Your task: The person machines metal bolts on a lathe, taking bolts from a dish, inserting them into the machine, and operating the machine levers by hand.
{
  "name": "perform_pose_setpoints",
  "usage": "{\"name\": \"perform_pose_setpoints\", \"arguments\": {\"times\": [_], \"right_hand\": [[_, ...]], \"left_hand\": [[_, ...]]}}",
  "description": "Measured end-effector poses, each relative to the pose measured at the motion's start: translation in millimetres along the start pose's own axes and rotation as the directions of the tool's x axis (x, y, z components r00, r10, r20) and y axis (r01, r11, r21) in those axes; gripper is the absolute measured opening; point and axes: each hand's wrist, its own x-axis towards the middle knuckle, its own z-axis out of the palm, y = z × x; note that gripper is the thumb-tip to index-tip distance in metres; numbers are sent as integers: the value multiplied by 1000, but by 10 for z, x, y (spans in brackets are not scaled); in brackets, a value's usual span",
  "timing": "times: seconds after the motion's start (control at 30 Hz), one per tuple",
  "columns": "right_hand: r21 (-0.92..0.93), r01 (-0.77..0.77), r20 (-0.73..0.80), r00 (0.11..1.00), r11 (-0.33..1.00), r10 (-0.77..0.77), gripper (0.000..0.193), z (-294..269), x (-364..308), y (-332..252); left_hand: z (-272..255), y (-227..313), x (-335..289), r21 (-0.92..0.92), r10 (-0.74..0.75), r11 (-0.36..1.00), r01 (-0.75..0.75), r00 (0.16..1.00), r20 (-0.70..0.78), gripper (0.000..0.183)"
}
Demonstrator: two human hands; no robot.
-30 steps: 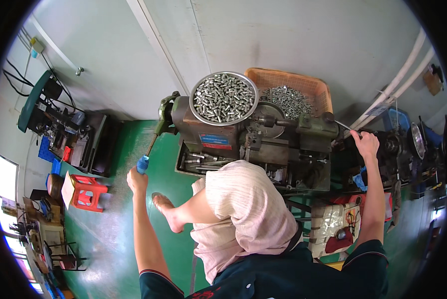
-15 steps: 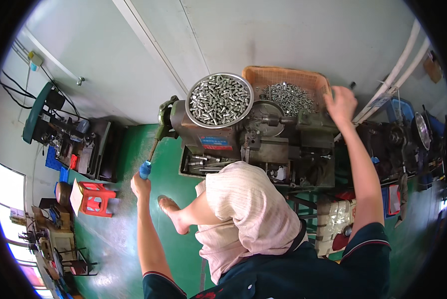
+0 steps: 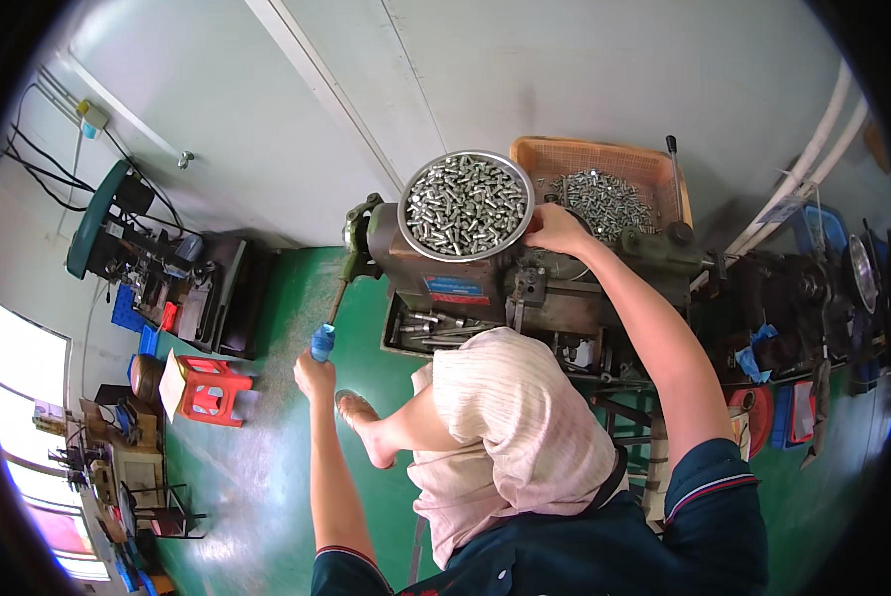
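Observation:
My left hand (image 3: 314,377) is closed round the blue-wrapped end of a lever handle (image 3: 322,343), whose rod runs up to the left end of a small lathe (image 3: 386,253). My right hand (image 3: 560,230) reaches across the lathe to the chuck area, just right of a round metal bowl (image 3: 403,214). Its fingers are bent together; whatever they pinch is hidden. Short metal pins or bolts (image 3: 465,204) fill the bowl, which rests on top of the lathe. Behind the right hand, an orange plastic basket (image 3: 545,151) holds more small metal parts (image 3: 604,204).
A black-knobbed lever (image 3: 672,149) rises at the lathe's right end. Loose tools lie in the tray (image 3: 435,328) at the lathe's front. A red stool (image 3: 212,390) stands on the green floor to the left, near a drill press (image 3: 107,223). More machinery (image 3: 793,288) stands at right.
My right hand has moved left from the black-knobbed lever at the lathe's right end to the chuck area beside the bowl. My left hand keeps its hold on the handle. The view has shifted slightly.

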Motion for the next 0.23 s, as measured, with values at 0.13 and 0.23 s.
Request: {"name": "perform_pose_setpoints", "arguments": {"times": [0.13, 0.23], "right_hand": [[39, 19, 6, 1000, 999, -19, 18, 18, 50, 161], [24, 44, 6, 999, 999, -44, 18, 22, 35, 85]], "left_hand": [[-36, 367, -269, -19, -42, 999, 43, 999, 34, 19], [-28, 464, -426, 0, -84, 996, 84, 995, 63, 23]]}}
